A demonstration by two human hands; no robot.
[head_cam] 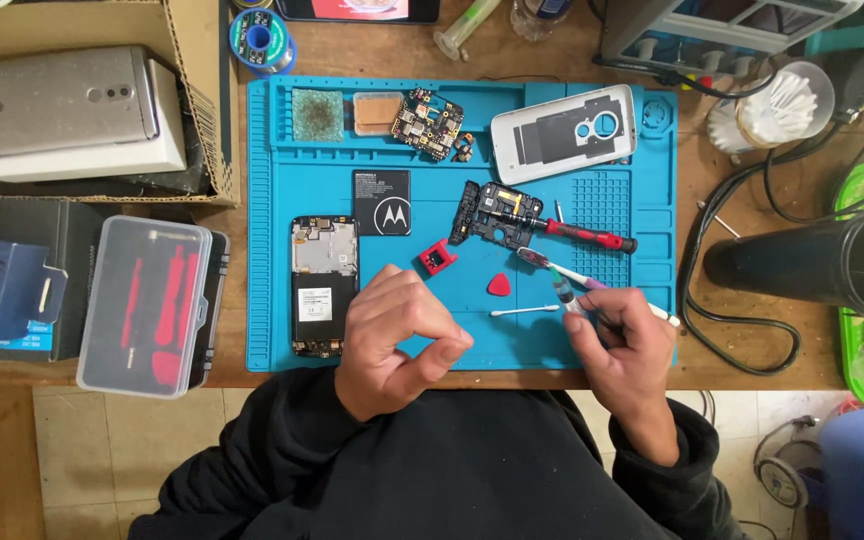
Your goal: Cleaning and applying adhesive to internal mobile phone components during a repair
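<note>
My left hand (397, 340) rests at the near edge of the blue repair mat (272, 200), fingers curled with thumb and forefinger pinched together; whether anything small sits between them I cannot tell. My right hand (627, 345) holds a small clear syringe-like tube (567, 296) by its body, tip pointing up the mat. A cotton swab (524, 312) lies between the hands. A disassembled phone chassis (323, 285) lies just left of my left hand, a black battery (382, 202) above it.
On the mat lie a black midframe (492, 212), a red-handled screwdriver (587, 236), a toothbrush (552, 266), a red pick (500, 285), a small red part (438, 258), a circuit board (430, 122) and a white back cover (564, 133). A clear tool case (147, 305) and cardboard boxes stand left; cables and a black cylinder (812, 262) right.
</note>
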